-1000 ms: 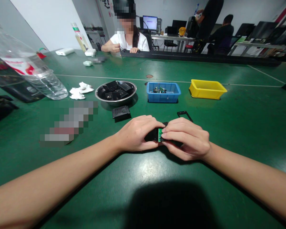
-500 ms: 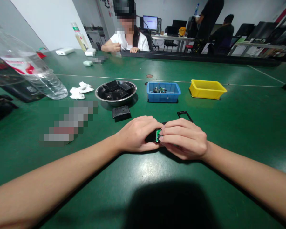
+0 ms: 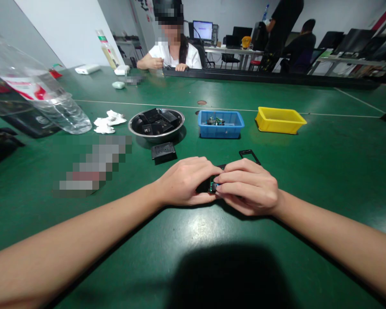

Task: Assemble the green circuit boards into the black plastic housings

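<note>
My left hand [image 3: 189,180] is closed around a black plastic case [image 3: 203,185], low over the green table. At the case's right part sits a small green circuit board [image 3: 212,184], which the fingers of my right hand [image 3: 249,186] pinch. Those fingers cover much of the board and the case's right end. Just beyond my right hand lies a thin black rectangular frame [image 3: 250,156]. Past my left hand rests another black case [image 3: 164,152], on the table in front of a metal bowl [image 3: 135,134].
Several black cases fill the bowl. A blue bin [image 3: 221,131] holds small electronic parts, with a yellow bin [image 3: 280,124] to its right. Crumpled tissue [image 3: 106,124] and a large plastic bottle [image 3: 51,94] stand left. Across the table sits a person [image 3: 173,53].
The circuit board has tilted slightly within the case, and its green face shows less now. My right fingers have shifted a little; my left hand is almost unmoved.
</note>
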### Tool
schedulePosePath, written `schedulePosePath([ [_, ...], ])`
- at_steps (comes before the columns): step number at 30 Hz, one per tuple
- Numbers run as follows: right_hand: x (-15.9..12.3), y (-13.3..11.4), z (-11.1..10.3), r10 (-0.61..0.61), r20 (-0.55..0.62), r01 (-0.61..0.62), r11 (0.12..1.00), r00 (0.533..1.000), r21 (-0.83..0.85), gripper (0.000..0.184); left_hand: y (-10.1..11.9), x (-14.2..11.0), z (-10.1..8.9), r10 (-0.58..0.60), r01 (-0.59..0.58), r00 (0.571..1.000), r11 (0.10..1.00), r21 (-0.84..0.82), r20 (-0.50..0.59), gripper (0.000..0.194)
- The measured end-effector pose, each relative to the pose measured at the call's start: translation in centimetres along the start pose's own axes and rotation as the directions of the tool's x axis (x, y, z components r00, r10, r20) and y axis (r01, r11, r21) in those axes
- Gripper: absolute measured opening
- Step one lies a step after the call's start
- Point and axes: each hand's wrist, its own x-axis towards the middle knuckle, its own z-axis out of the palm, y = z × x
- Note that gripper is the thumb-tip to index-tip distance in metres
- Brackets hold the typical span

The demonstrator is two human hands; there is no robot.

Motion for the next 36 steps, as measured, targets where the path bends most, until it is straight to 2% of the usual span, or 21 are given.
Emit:
schedulePosePath([
  [6,0.1,0.0,-0.1,0.026,-0.033,-0.028,0.998,0.999,-0.050,0.008,0.1,0.0,0.0,-0.004,0.004,1.000,1.000,-0.025,-0.003,0.024],
  [12,0.0,0.0,0.0,0.052,-0.001,-0.052,0.998,0.999,-0.017,0.009,0.1,0.2,-0.1,-0.031,0.031,0.999,0.999,-0.031,-0.009,0.024],
  [15,0.0,0.0,-0.1,0.086,-0.056,-0.087,0.996,0.995,-0.019,0.011,0.2,0.2,-0.2,-0.030,0.028,0.999,0.998,-0.057,-0.040,0.028],
  [17,0.0,0.1,-0.2,0.151,-0.122,-0.154,0.988,0.981,-0.019,0.013,0.3,0.1,-0.2,-0.091,0.086,0.994,0.992,-0.090,-0.057,0.031],
  [18,-0.1,0.3,-0.2,0.196,-0.150,-0.201,0.979,0.969,-0.019,0.013,0.3,0.1,-0.2,-0.162,0.153,0.985,0.981,-0.115,-0.067,0.032],
  [20,-0.3,0.7,-0.3,0.289,-0.183,-0.298,0.955,0.940,-0.020,0.012,-0.1,0.0,-0.1,-0.368,0.338,0.924,0.914,-0.226,-0.108,0.033],
  [22,-0.5,1.3,-0.4,0.367,-0.198,-0.377,0.926,0.909,-0.015,0.010,-0.8,-0.1,0.1,-0.591,0.482,0.795,0.752,-0.449,-0.136,0.035],
  [24,-0.7,1.8,-0.3,0.422,-0.213,-0.433,0.901,0.881,-0.004,0.010,-1.7,0.0,0.2,-0.739,0.519,0.672,0.503,-0.691,-0.034,0.036],
  [25,-0.7,1.9,-0.3,0.440,-0.220,-0.451,0.892,0.871,0.000,0.010,-2.0,0.1,0.3,-0.787,0.513,0.617,0.395,-0.762,0.008,0.039],
  [26,-0.8,2.0,-0.3,0.454,-0.223,-0.465,0.885,0.863,0.003,0.010,-2.3,0.3,0.3,-0.822,0.497,0.567,0.297,-0.815,0.046,0.042],
  [28,-0.8,2.0,-0.2,0.468,-0.218,-0.478,0.879,0.857,0.008,0.011,-2.6,0.5,0.2,-0.865,0.456,0.494,0.167,-0.874,0.092,0.046],
  [30,-0.7,1.9,-0.2,0.470,-0.207,-0.478,0.878,0.858,0.011,0.011,-2.6,0.7,0.1,-0.879,0.421,0.465,0.111,-0.900,0.109,0.048],
  [36,-0.6,1.8,-0.2,0.480,-0.150,-0.485,0.875,0.865,0.003,0.013,-2.4,0.7,0.1,-0.881,0.388,0.462,0.094,-0.917,0.105,0.051],
])
